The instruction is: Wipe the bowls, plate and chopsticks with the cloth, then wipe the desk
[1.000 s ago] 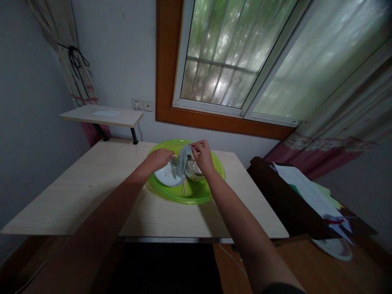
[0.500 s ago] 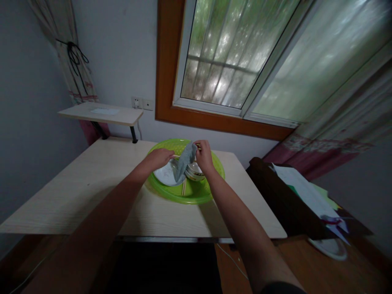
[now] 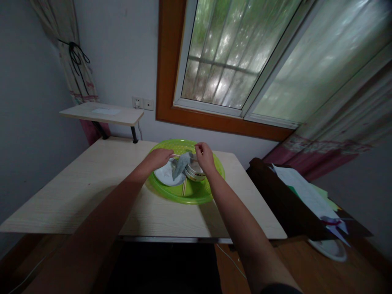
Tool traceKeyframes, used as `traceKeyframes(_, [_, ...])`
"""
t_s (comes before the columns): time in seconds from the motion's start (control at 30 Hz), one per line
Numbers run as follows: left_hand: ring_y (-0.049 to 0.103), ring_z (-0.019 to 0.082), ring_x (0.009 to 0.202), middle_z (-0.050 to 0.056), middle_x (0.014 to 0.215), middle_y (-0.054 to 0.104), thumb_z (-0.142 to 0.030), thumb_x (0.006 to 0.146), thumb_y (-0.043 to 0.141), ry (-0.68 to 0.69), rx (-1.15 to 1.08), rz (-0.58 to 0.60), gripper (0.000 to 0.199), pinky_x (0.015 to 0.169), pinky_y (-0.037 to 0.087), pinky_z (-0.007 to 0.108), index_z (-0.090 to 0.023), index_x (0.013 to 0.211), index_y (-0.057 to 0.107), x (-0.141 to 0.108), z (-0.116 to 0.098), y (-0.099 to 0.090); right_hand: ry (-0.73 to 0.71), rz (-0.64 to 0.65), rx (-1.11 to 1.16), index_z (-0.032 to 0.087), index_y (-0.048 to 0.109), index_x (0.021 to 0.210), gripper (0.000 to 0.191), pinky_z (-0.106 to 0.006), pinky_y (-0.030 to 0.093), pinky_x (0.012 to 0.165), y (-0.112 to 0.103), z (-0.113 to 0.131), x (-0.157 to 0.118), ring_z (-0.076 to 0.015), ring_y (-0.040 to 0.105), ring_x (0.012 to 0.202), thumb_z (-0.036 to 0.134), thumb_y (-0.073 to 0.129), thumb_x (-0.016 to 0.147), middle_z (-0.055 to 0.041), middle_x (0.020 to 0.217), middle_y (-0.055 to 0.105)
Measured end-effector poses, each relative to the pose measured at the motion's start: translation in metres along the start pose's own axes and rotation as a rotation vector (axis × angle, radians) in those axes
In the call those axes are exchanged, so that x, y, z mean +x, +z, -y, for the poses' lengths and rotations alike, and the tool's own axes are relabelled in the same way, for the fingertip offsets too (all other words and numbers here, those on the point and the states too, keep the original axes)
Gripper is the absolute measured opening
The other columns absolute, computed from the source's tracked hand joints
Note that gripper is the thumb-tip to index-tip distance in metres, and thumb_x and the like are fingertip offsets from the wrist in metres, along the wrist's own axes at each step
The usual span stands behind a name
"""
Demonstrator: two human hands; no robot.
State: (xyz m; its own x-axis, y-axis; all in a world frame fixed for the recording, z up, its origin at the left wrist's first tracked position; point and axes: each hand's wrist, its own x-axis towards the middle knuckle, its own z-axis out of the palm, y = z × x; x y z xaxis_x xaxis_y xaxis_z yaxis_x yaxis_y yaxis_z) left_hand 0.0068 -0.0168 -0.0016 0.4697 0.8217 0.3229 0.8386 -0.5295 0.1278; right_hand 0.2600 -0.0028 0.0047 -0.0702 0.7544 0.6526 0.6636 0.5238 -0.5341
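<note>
Your left hand (image 3: 161, 157): clamped on a thin pale stick (image 3: 176, 155). Grey cloth (image 3: 181, 165): above the green tray (image 3: 187, 200), just right of that hand, long axis slanting down-left, top lower than half a second ago. Your right hand (image 3: 204, 156): nearer the cloth's upper end, fingers curled; grip cannot be told.

Smooth, glossy plastic is being shown by the green tray (image 3: 197, 191), on which a shiny, ceramic-like finish is being presented by the white plate (image 3: 165, 175) and the bowls (image 3: 194, 175), and plain wood by the chopsticks (image 3: 184, 188). Over the tray, a matt, rough-textured weave is being displayed by the grey cloth (image 3: 181, 165). Under the tray, pale, matt, faintly streaked wood grain is being shown by the tabletop (image 3: 76, 183).
</note>
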Motion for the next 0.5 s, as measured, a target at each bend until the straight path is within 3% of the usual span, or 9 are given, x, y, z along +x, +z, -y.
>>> traceKeyframes(0.1, [0.068,0.025,0.088,0.012,0.097,0.075,-0.036,0.102,0.045,-0.018,-0.010,-0.017,0.033,0.076,0.044,0.032,-0.018,0.100,0.072,0.000,-0.001,-0.003,-0.144,0.212,-0.009,0.019,0.067,0.092,0.017,-0.034,0.048,0.084,-0.001,0.014,-0.004,-0.0202,0.059,0.087,0.031,0.056,0.097,-0.0050,0.090,0.064])
traceKeyframes(0.17, [0.067,0.025,0.089,0.012,0.097,0.074,-0.035,0.102,0.045,-0.024,-0.018,-0.022,0.032,0.077,0.044,0.032,-0.018,0.101,0.071,-0.001,-0.002,-0.005,-0.227,0.282,-0.067,0.020,0.070,0.094,0.016,-0.034,0.047,0.089,0.000,0.021,-0.007,-0.0209,0.058,0.095,0.033,0.062,0.096,-0.0058,0.095,0.064])
traceKeyframes(0.3, [0.066,0.025,0.086,0.012,0.095,0.074,-0.035,0.102,0.044,-0.042,-0.068,-0.018,0.032,0.076,0.043,0.032,-0.018,0.099,0.071,-0.002,-0.002,-0.009,-0.288,0.334,-0.240,0.018,0.072,0.113,0.021,-0.036,0.045,0.094,0.002,0.021,-0.007,-0.0237,0.057,0.104,0.026,0.067,0.094,-0.0099,0.110,0.066])
traceKeyframes(0.5, [0.061,0.019,0.071,0.005,0.076,0.069,-0.032,0.101,0.044,-0.045,-0.258,-0.011,0.030,0.069,0.040,0.029,-0.019,0.084,0.066,-0.002,0.003,-0.009,-0.340,0.384,-0.403,0.019,0.075,0.112,0.020,-0.038,0.044,0.093,0.000,0.020,-0.003,-0.0264,0.057,0.101,0.024,0.065,0.096,-0.0110,0.104,0.071])
